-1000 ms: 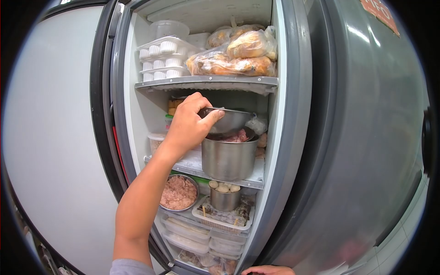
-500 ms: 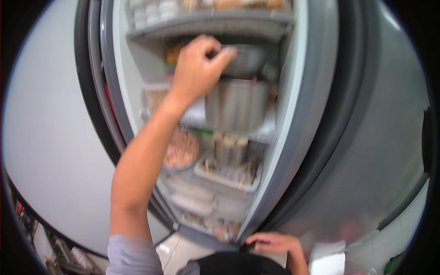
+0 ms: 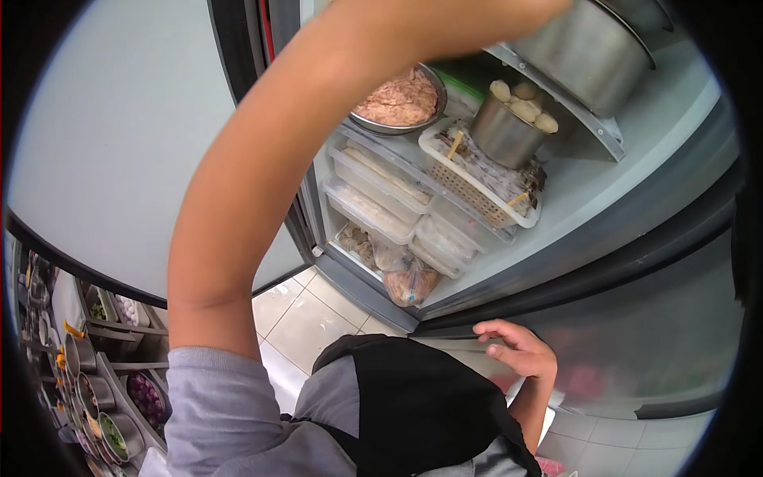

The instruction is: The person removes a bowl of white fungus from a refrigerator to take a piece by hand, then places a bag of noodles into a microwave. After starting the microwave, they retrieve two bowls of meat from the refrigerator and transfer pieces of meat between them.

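My left arm stretches up across an open refrigerator. My left hand [image 3: 544, 14] is cut off at the top edge beside a large metal pot [image 3: 592, 56], its fingers out of sight. Low on the right, my right hand [image 3: 520, 350] is open and empty, near the fridge's lower edge. Below my left forearm, a metal bowl of minced meat [image 3: 401, 99] sits on a shelf. To its right, a metal pot with pale round pieces [image 3: 509, 135] stands on a white basket [image 3: 477, 187] of grey-white food.
Lidded plastic containers [image 3: 373, 207] and bagged food [image 3: 409, 282] fill the fridge bottom. The white door [image 3: 119, 143] stands at left. Containers of ingredients, one holding purple pieces [image 3: 145, 397], line the lower left. White floor tiles [image 3: 310, 326] show below.
The view has tilted down and shifted, bringing the lower shelves closer. My left hand has gone from beside the upper metal bowl to the top edge of the view. My right hand appears higher in view.
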The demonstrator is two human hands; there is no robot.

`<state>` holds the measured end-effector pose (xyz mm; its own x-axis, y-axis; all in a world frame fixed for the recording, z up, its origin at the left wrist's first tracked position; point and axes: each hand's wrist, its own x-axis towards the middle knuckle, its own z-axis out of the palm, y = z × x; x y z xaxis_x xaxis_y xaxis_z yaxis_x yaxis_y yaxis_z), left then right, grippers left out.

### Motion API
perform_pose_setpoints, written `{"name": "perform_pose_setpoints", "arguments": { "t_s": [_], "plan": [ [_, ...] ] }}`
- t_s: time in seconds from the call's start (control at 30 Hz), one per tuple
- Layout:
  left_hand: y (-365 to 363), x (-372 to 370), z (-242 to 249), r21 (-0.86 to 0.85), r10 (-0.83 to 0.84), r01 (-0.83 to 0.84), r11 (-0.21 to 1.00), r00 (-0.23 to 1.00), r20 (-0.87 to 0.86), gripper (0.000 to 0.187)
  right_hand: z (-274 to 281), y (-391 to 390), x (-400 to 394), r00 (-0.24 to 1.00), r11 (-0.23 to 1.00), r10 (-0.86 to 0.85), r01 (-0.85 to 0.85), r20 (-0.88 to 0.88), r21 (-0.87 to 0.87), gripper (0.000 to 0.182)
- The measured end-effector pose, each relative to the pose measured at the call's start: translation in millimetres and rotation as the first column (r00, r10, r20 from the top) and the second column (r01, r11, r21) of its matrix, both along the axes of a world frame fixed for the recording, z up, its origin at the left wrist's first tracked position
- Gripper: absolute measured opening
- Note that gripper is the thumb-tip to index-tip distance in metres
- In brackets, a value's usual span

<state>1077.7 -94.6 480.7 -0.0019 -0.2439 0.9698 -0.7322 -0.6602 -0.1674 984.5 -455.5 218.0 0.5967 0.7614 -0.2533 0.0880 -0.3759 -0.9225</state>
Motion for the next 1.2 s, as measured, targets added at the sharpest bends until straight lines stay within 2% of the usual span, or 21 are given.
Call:
{"name": "perform_pose_setpoints", "arguments": {
  "t_s": [0.07, 0.1, 0.17, 0.23, 0.3, 0.33, 0.4, 0.43, 0.5, 0.53, 0.57, 0.63, 0.7, 0.77, 0.97, 1.13, 1.2],
  "plan": [
    [23.6, -5.7, -30.3, 0.146, -0.11, 0.1, 0.984, 0.992, 0.068, 0.044, -2.2, -1.4, -0.9, 0.999, 0.999, -0.037, 0.037, -0.019, -0.008, 0.038],
    [29.5, -15.5, -46.8, 0.155, -0.114, 0.101, 0.983, 0.99, 0.077, 0.044, -1.7, -1.0, -0.8, 0.999, 0.999, -0.04, 0.04, -0.009, 0.001, 0.038],
    [38.6, -42.1, -85.2, -0.021, 0.103, -0.104, 0.994, 0.994, -0.024, 0.014, 0.0, 0.0, -1.1, 0.998, 0.998, -0.056, 0.054, -0.041, -0.039, 0.038],
    [60.2, -49.3, -115.6, -0.074, 0.124, -0.149, 0.986, 0.956, -0.267, 0.017, 1.6, 2.6, -0.3, 0.997, 0.998, -0.058, 0.057, -0.049, -0.026, 0.039],
    [79.5, -41.5, -146.2, -0.183, 0.108, -0.207, 0.961, 0.891, -0.441, 0.02, 6.1, 5.9, -1.4, 0.994, 0.995, -0.084, 0.08, -0.064, -0.061, 0.038],
    [83.5, -36.9, -159.7, -0.184, 0.11, -0.207, 0.961, 0.894, -0.434, 0.02, 5.3, 6.1, -1.3, 0.995, 0.995, -0.082, 0.079, -0.057, -0.059, 0.038],
    [92.3, -26.9, -183.3, -0.016, 0.265, -0.33, 0.944, 0.785, -0.56, 0.031, 3.8, 5.5, -0.9, 0.99, 0.991, -0.116, 0.11, -0.08, -0.08, 0.037],
    [94.7, -19.9, -193.0, -0.022, 0.267, -0.335, 0.942, 0.787, -0.556, 0.031, 5.0, 6.8, -1.0, 0.991, 0.991, -0.111, 0.105, -0.073, -0.083, 0.037],
    [93.2, -3.8, -210.9, 0.081, 0.354, -0.385, 0.919, 0.72, -0.597, 0.043, 8.5, 9.7, -2.5, 0.98, 0.983, -0.164, 0.153, -0.112, -0.1, 0.037],
    [95.7, 7.0, -220.1, 0.078, 0.358, -0.398, 0.914, 0.701, -0.617, 0.056, 10.0, 10.9, -3.5, 0.976, 0.981, -0.181, 0.17, -0.123, -0.094, 0.037],
    [93.6, 13.3, -226.3, 0.074, 0.358, -0.399, 0.914, 0.706, -0.612, 0.056, 9.1, 10.1, -3.6, 0.977, 0.981, -0.18, 0.17, -0.115, -0.093, 0.037],
    [87.4, 23.1, -235.2, -0.256, 0.174, -0.422, 0.87, 0.746, -0.642, 0.063, 5.8, 8.8, -2.0, 0.973, 0.981, -0.19, 0.181, -0.129, -0.075, 0.036],
    [85.4, 31.6, -244.3, -0.244, 0.185, -0.418, 0.875, 0.755, -0.629, 0.069, 3.2, 12.9, -2.9, 0.973, 0.977, -0.213, 0.21, -0.088, -0.039, 0.037],
    [81.1, 36.8, -252.3, -0.357, 0.053, -0.412, 0.838, 0.713, -0.699, 0.07, 2.0, 14.5, -5.2, 0.959, 0.962, -0.274, 0.274, -0.07, -0.02, 0.035],
    [78.4, 45.3, -250.6, -0.419, -0.037, -0.335, 0.844, 0.742, -0.669, 0.069, -4.5, 27.1, -3.3, 0.922, 0.927, -0.376, 0.374, -0.089, -0.038, 0.033],
    [84.6, 43.1, -240.5, -0.403, -0.029, -0.308, 0.862, 0.764, -0.645, 0.062, -21.9, 39.8, 6.5, 0.909, 0.899, -0.413, 0.416, 0.053, -0.14, 0.031],
    [86.0, 31.3, -221.1, -0.371, -0.113, -0.327, 0.869, 0.599, -0.793, 0.057, -15.7, 49.0, 2.3, 0.897, 0.884, -0.439, 0.441, 0.05, -0.153, 0.032]
  ]
}}
